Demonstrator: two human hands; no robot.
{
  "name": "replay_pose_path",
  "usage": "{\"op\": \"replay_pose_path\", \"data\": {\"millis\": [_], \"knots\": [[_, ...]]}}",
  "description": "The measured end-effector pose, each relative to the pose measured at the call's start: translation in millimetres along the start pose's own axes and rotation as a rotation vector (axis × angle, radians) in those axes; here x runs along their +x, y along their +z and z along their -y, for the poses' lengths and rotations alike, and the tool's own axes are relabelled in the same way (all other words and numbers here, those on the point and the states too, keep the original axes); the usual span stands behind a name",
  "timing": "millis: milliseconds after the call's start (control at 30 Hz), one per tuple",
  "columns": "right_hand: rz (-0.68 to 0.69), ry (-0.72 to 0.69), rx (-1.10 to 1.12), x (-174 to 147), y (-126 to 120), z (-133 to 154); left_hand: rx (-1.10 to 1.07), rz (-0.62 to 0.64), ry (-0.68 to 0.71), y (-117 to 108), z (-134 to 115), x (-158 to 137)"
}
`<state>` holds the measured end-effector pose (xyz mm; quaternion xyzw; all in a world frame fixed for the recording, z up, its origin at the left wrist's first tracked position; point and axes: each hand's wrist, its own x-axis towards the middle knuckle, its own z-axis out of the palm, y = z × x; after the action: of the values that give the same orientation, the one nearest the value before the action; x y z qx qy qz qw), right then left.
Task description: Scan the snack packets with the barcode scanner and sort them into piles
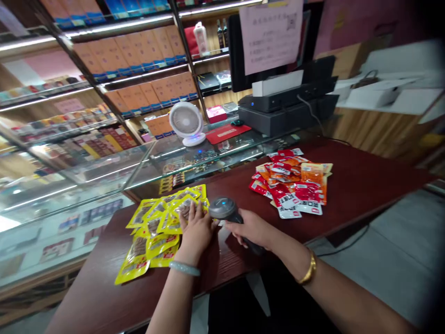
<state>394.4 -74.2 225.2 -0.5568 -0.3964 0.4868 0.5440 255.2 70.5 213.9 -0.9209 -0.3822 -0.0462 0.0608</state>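
Note:
My left hand (196, 228) lies with its fingers spread on a pile of yellow snack packets (162, 234) with clear windows. In my right hand (252, 228) is a dark grey handheld barcode scanner (224, 208), gripped by its handle. The scanner's head points left, close beside my left hand and the yellow packets, and a small blue light glows on its top. To the right of the scanner, apart from both hands, a heap of red, orange and white snack packets (290, 181) rests on the dark red wooden table (236, 260).
Behind the table stands a glass display counter (139, 162) with a white fan (187, 123) on it. A monitor (236, 55) and a black cash register unit (278, 111) stand at the back right. Shelves of orange boxes (132, 53) line the wall. A cable hangs near the table's front edge.

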Motion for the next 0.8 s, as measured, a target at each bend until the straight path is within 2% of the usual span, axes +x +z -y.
{"op": "replay_pose_path", "data": {"millis": [100, 267, 400, 500, 600, 733, 800], "knots": [[-0.017, -0.033, -0.005, -0.7, -5.1, -3.7, 0.042, 0.05, 0.023, 11.1, 5.2, 2.6], [-0.055, -0.025, -0.052, -9.0, -16.5, -3.3, 0.059, 0.112, 0.017, 6.6, 31.9, 13.5], [-0.071, -0.022, -0.06, -21.4, -28.3, 4.8, 0.075, 0.107, -0.027, -2.6, 25.8, 20.6], [-0.097, -0.046, -0.038, -31.5, -39.6, 7.6, 0.021, 0.033, -0.032, -11.1, -2.8, 27.0], [-0.129, -0.064, 0.002, -40.3, -53.1, 3.4, -0.132, -0.032, 0.052, -17.9, -45.5, 37.7], [-0.238, -0.065, 0.051, -51.3, -73.4, -7.5, -0.393, 0.023, 0.189, -19.1, -108.1, 61.6], [-0.298, -0.076, 0.071, -57.6, -83.9, -11.5, -0.466, 0.079, 0.196, -18.4, -136.4, 75.2]]}}
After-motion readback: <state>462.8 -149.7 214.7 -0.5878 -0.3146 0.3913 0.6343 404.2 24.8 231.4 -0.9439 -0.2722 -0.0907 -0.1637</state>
